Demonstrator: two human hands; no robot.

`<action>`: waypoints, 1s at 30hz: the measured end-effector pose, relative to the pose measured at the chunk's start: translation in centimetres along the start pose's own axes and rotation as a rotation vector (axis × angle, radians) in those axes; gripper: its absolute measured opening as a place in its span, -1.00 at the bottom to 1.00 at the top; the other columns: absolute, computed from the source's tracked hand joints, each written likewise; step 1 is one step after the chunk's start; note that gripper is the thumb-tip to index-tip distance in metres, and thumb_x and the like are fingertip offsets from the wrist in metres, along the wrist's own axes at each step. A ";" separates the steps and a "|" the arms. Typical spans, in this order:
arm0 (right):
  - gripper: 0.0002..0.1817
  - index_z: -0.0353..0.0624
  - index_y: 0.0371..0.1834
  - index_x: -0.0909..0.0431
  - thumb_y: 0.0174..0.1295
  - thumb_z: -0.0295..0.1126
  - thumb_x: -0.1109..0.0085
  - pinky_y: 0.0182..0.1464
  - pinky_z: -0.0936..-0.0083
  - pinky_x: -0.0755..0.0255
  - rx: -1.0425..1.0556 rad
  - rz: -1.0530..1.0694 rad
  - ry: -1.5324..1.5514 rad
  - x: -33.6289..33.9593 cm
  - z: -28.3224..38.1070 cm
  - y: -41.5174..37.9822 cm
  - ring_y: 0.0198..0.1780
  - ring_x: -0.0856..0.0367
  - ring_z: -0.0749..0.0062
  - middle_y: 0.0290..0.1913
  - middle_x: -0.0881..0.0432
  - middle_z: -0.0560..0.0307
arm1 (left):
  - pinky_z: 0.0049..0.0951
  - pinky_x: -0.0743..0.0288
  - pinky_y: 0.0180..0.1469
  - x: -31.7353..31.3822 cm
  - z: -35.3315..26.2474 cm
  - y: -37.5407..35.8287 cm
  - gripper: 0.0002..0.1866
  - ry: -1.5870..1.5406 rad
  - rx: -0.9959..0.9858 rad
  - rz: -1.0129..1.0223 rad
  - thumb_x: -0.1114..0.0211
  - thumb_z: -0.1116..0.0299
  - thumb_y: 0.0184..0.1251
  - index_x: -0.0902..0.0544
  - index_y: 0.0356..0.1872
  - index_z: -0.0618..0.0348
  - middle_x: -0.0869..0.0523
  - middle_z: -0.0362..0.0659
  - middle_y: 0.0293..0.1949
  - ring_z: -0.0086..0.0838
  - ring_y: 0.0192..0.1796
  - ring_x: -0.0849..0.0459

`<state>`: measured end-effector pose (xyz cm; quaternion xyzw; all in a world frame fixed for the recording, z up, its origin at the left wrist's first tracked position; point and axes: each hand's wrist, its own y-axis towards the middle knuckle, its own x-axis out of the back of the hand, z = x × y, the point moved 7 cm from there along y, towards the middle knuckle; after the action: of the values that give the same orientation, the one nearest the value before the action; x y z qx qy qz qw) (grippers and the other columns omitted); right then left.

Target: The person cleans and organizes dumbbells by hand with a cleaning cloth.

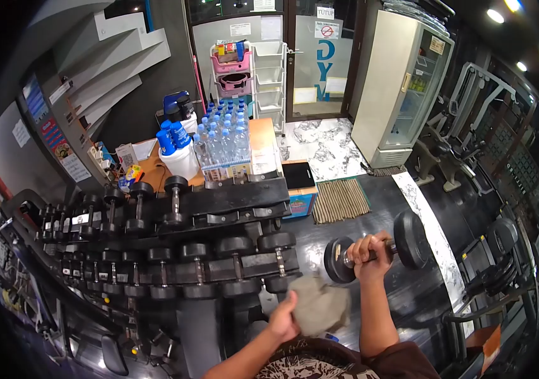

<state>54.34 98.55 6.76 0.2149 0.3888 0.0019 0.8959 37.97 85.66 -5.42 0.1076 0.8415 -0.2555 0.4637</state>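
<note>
My right hand [369,255] is wrapped round the handle of a black dumbbell [412,240], which is raised off the floor in front of me on the right. A crumpled grey-beige cloth [321,306] is gripped in my left hand [283,319], with the thumb on its near side and the other fingers mostly hidden behind it. The cloth hangs below and to the left of the dumbbell, apart from it. Close to my left hand stands a two-tier rack [238,197] with several dumbbells, the nearest being a black dumbbell [278,260] at the lower tier's right end.
Behind the rack, a wooden counter [263,131] carries several water bottles [224,140] and a white bucket [182,159] with blue cups. A striped mat [342,201] lies on the dark floor. A fridge [388,85] stands near the glass door [320,60]; exercise machines [465,136] line the right.
</note>
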 end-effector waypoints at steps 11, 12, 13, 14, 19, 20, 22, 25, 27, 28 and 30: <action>-0.70 -0.20 -0.61 -0.35 0.22 -0.49 -0.24 -0.73 0.46 -0.20 -0.691 -0.257 -0.523 -1.8 -23.5 8.8 -0.81 -0.32 0.45 -0.77 -0.35 0.17 | -0.01 -0.25 0.43 15.0 -21.9 -1.5 -0.28 -0.080 -0.234 -0.204 0.14 -0.22 0.51 -0.30 0.43 0.16 -0.43 -0.04 0.39 -0.10 0.40 -0.41; -0.66 -0.19 -0.66 -0.37 0.20 -0.43 -0.30 -0.75 0.43 -0.20 -0.725 -0.254 -0.538 -1.8 -25.7 9.7 -0.82 -0.34 0.44 -0.77 -0.38 0.17 | -0.01 -0.27 0.42 15.9 -23.3 -2.0 -0.29 -0.127 -0.266 -0.224 0.13 -0.21 0.52 -0.32 0.41 0.16 -0.45 -0.04 0.37 -0.11 0.39 -0.43; -0.66 -0.18 -0.65 -0.37 0.21 -0.41 -0.29 -0.75 0.43 -0.20 -0.757 -0.251 -0.602 -1.5 -28.0 10.7 -0.82 -0.33 0.43 -0.77 -0.37 0.17 | 0.00 -0.28 0.41 16.6 -24.8 -2.6 -0.28 -0.119 -0.298 -0.257 0.13 -0.22 0.51 -0.31 0.42 0.17 -0.45 -0.03 0.37 -0.09 0.39 -0.43; -0.66 -0.17 -0.65 -0.36 0.22 -0.40 -0.28 -0.75 0.43 -0.20 -0.789 -0.248 -0.665 -0.8 -30.4 11.7 -0.82 -0.33 0.43 -0.77 -0.37 0.17 | 0.01 -0.28 0.41 17.2 -26.2 -3.2 -0.27 -0.111 -0.331 -0.291 0.13 -0.22 0.51 -0.30 0.42 0.17 -0.44 -0.02 0.37 -0.08 0.39 -0.43; -0.63 -0.12 -0.64 -0.37 0.21 -0.27 -0.32 -0.75 0.44 -0.21 -0.818 -0.258 -0.860 2.3 -40.9 16.2 -0.81 -0.34 0.45 -0.73 -0.40 0.19 | 0.00 -0.31 0.40 20.3 -31.2 -5.7 -0.26 -0.079 -0.426 -0.359 0.14 -0.23 0.50 -0.27 0.45 0.15 -0.43 -0.02 0.38 -0.08 0.39 -0.43; -0.63 -0.13 -0.63 -0.40 0.19 -0.23 -0.35 -0.74 0.42 -0.22 -0.807 -0.230 -0.898 4.2 -43.5 16.9 -0.79 -0.37 0.44 -0.71 -0.43 0.19 | 0.00 -0.31 0.40 20.5 -31.8 -6.2 -0.26 -0.085 -0.453 -0.365 0.15 -0.23 0.50 -0.27 0.45 0.15 -0.42 -0.02 0.39 -0.08 0.39 -0.42; -0.63 -0.14 -0.62 -0.41 0.18 -0.22 -0.36 -0.74 0.40 -0.22 -0.835 -0.218 -0.994 4.2 -45.2 17.4 -0.77 -0.39 0.44 -0.70 -0.44 0.18 | 0.01 -0.31 0.39 20.9 -33.0 -6.6 -0.26 -0.095 -0.517 -0.368 0.16 -0.23 0.51 -0.26 0.45 0.14 -0.41 -0.03 0.40 -0.07 0.40 -0.41; -0.63 -0.16 -0.62 -0.42 0.16 -0.22 -0.37 -0.72 0.37 -0.26 -0.876 -0.244 -1.015 4.0 -46.9 18.4 -0.75 -0.41 0.43 -0.69 -0.45 0.17 | 0.02 -0.30 0.40 23.0 -33.3 -7.1 -0.27 -0.112 -0.548 -0.419 0.18 -0.23 0.51 -0.27 0.45 0.12 -0.40 -0.04 0.40 -0.07 0.41 -0.40; -0.63 -0.15 -0.63 -0.42 0.16 -0.23 -0.37 -0.71 0.38 -0.26 -0.929 -0.296 -1.007 4.2 -47.7 18.0 -0.74 -0.41 0.44 -0.70 -0.44 0.17 | 0.03 -0.35 0.35 25.0 -32.2 -7.4 -0.36 -0.327 -0.484 -0.436 0.08 -0.10 0.52 -0.31 0.44 0.10 -0.42 -0.02 0.39 -0.05 0.39 -0.41; -0.64 -0.15 -0.61 -0.42 0.16 -0.23 -0.37 -0.71 0.38 -0.26 -0.948 -0.315 -0.999 4.8 -48.3 18.0 -0.74 -0.40 0.44 -0.69 -0.43 0.18 | 0.04 -0.37 0.32 25.8 -31.7 -7.4 -0.40 -0.433 -0.452 -0.439 0.03 -0.03 0.53 -0.33 0.43 0.08 -0.43 -0.01 0.38 -0.03 0.38 -0.41; -0.66 -0.18 -0.58 -0.46 0.15 -0.23 -0.36 -0.72 0.37 -0.26 -0.951 -0.314 -1.045 5.5 -49.2 18.1 -0.74 -0.41 0.44 -0.68 -0.45 0.17 | 0.04 -0.27 0.41 27.0 -31.3 -7.2 -0.30 -0.423 -0.430 -0.469 0.12 -0.16 0.52 -0.19 0.50 0.08 -0.30 -0.02 0.46 -0.04 0.47 -0.28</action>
<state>26.81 134.78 -19.87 -0.2836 -0.1067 -0.0610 0.9510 -2.50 94.66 -11.87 -0.2428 0.7633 -0.1888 0.5682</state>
